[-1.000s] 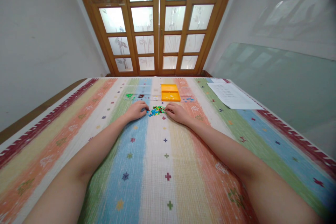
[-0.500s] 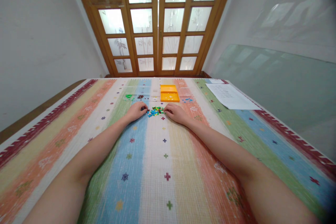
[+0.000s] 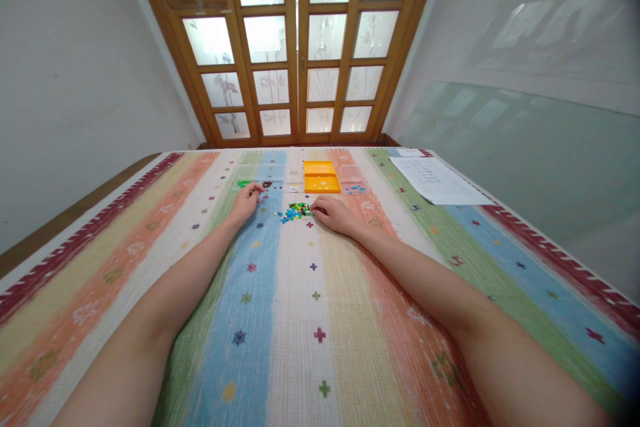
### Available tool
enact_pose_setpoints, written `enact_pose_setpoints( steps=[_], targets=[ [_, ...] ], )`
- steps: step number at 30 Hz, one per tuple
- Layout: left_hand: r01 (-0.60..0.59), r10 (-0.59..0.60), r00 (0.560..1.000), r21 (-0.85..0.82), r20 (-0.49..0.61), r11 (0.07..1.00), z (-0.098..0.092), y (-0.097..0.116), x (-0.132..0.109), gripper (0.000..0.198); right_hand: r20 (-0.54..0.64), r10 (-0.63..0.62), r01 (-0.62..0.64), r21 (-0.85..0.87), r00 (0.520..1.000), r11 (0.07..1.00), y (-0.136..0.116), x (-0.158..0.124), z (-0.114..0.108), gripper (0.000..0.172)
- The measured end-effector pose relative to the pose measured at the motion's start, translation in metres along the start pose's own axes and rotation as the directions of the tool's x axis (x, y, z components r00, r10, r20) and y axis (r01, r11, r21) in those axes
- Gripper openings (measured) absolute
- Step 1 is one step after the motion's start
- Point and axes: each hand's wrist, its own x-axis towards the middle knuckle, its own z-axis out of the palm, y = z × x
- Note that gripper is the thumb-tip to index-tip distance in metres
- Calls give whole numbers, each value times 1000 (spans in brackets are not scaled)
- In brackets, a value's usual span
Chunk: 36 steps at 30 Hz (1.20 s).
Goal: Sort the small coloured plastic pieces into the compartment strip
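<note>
A pile of small blue, green, yellow and dark red pieces lies mid-table. Touching its right edge is my right hand, fingers closed; what they pinch is too small to name. My left hand is at the near edge of the clear boxes on the left, fingers closed together, anything between them too small to make out. Green pieces and dark red pieces lie in those boxes, beside my left fingertips. An open orange box behind the pile holds a few pale pieces.
Right of the orange box, a clear box holds blue pieces. Printed paper sheets lie at the back right of the striped tablecloth. A glass panel leans at the right wall, and wood-framed doors stand beyond the table.
My left hand has moved from the pile's left edge, back and leftward to the clear boxes. My right hand stays at the pile. The whole view has shifted slightly.
</note>
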Motion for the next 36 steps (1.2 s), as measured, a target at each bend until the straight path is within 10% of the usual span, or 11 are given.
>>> enact_pose_setpoints(
  steps=[15,23,28,36],
  targets=[
    [58,-55,998,-132,27,990,9,-10,19,55,9,19,-19,-16,1000,1000,2,1,1,17],
    [-237,207,967,219,149,947,8,11,1,29,13,11,-11,-19,1000,1000,2,1,0,16],
    [-499,370,841,302,394,812,16,41,-18,18,1,8,-8,-24,1000,1000,3,1,1,15],
    [-534,357,806,319,473,783,25,51,-26,13,-5,-4,4,-20,1000,1000,5,2,2,16]
  ],
)
